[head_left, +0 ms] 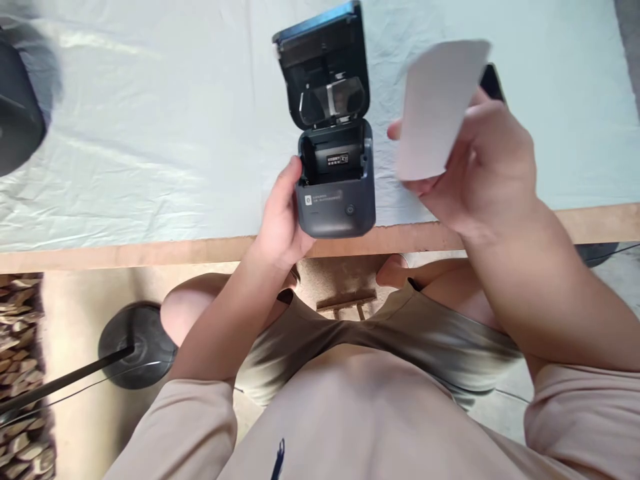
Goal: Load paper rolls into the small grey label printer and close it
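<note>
My left hand (284,217) is closed around the left side of a small dark label printer (336,210), near the table's front edge. The printer's lid (325,73) is swung up, and its inner bay shows a small printed sticker but no roll. To the right, my right hand (483,157) grips a piece of white paper (437,110), slightly blurred, its broad blank face toward me. Fingers wrap behind the paper, so I cannot tell whether it is part of a roll. The paper and the printer are apart.
A pale cloth (150,133) covers the table, whose wooden edge (125,252) runs across in front of me. A dark object (17,110) stands at the far left. Another black item (493,81) shows partly behind my right hand. Below left are a round stand base (137,343) and stacked firewood (20,373).
</note>
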